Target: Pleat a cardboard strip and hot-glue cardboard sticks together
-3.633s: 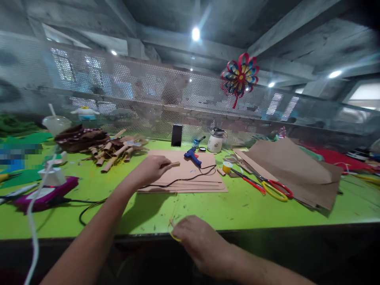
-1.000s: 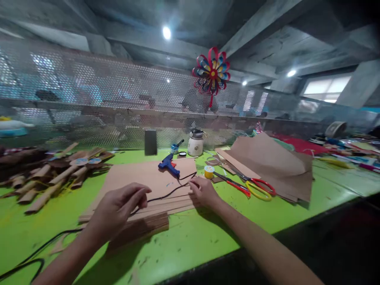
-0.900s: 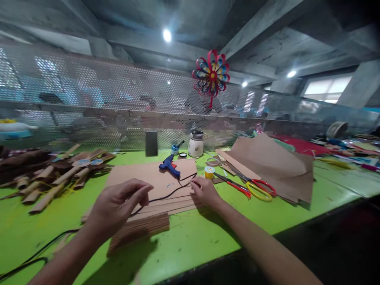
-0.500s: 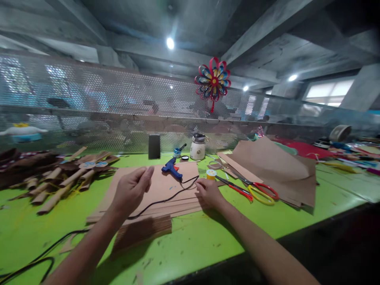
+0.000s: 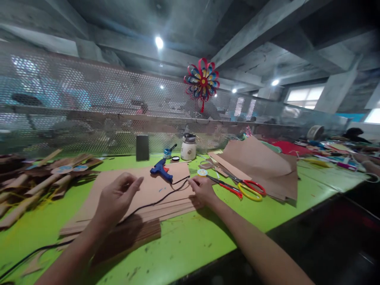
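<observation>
My left hand (image 5: 116, 198) hovers over a stack of brown cardboard sheets (image 5: 154, 186), thumb and forefinger pinched together; what they hold, if anything, is too thin to make out. At the stack's right edge rests my right hand (image 5: 202, 190), its fingertips also pinched on the top sheet. A black cord (image 5: 154, 202) runs across the sheets between both hands to a blue glue gun (image 5: 160, 170) lying at the far side. A corrugated cardboard piece (image 5: 133, 236) lies under my left wrist.
Red-and-yellow scissors (image 5: 242, 187) and a small yellow spool (image 5: 202, 172) lie right of my right hand. Folded brown paper (image 5: 261, 166) is further right. A white jar (image 5: 188, 150), a black box (image 5: 142, 147) and a mesh screen (image 5: 89, 103) stand behind. Paper rolls (image 5: 35, 182) pile at left.
My left hand rose with fingers apart, then came back down over the cardboard, pinched. My right hand stayed at the stack's right edge. The view has swung slightly to the right.
</observation>
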{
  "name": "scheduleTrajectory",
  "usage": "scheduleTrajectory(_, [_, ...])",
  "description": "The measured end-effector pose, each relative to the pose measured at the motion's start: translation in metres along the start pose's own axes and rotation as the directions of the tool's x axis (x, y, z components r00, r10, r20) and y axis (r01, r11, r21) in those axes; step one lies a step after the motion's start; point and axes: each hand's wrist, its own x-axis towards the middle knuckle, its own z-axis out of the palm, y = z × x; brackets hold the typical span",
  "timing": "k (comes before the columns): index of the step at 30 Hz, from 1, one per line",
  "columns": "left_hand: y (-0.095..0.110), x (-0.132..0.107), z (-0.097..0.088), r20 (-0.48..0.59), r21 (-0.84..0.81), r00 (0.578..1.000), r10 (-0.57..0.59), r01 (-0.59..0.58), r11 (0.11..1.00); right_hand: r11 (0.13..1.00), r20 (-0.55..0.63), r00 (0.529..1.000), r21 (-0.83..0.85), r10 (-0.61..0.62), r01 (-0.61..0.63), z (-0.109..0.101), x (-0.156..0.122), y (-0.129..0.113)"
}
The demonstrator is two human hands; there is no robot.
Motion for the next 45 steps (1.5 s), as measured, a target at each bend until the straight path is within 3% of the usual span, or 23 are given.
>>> scheduleTrajectory(9, [-0.003,-0.001,0.005,0.06,0.002,0.997,0.058,-0.058,0.998,0.999,0.017,0.999,-0.008,0.036,-0.036,0.006,0.0,0.016])
scheduleTrajectory(19, [-0.005,0.005,-0.008,-0.046,0.109,0.979,-0.201,0.205,0.973,0.999,-0.011,1.0,-0.043,0.019,-0.019,0.007,-0.002,0.013])
scheduleTrajectory(21, [-0.011,0.008,-0.007,0.015,0.181,0.978,-0.206,0.2,0.963,0.998,-0.007,1.0,-0.068,-0.006,0.006,0.008,-0.004,0.007])
scheduleTrajectory(23, [-0.019,0.009,-0.003,0.165,0.28,0.965,-0.204,0.153,0.948,0.994,-0.008,0.999,-0.1,-0.032,0.031,0.009,-0.005,0.001])
scheduleTrajectory(25, [-0.027,0.008,0.002,0.33,0.358,0.925,-0.19,0.064,0.931,0.989,-0.024,0.998,-0.136,-0.054,0.05,0.009,-0.005,-0.003])
scheduleTrajectory(28, [-0.032,0.006,0.008,0.465,0.399,0.863,-0.199,-0.004,0.917,0.981,-0.057,0.996,-0.184,-0.072,0.061,0.007,-0.004,-0.004])
scheduleTrajectory(35, [-0.031,0.005,0.01,0.523,0.402,0.83,-0.192,-0.042,0.915,0.971,-0.103,0.993,-0.239,-0.06,0.033,0.002,0.0,0.005])
scheduleTrajectory(41, [-0.034,0.003,0.013,0.603,0.427,0.763,-0.232,-0.064,0.902,0.977,-0.067,0.995,-0.208,-0.07,0.054,0.003,0.0,0.009])
scheduleTrajectory(45, [-0.034,0.0,0.014,0.609,0.44,0.757,-0.238,-0.073,0.895,0.98,-0.055,0.995,-0.185,-0.082,0.07,0.002,0.0,0.006])
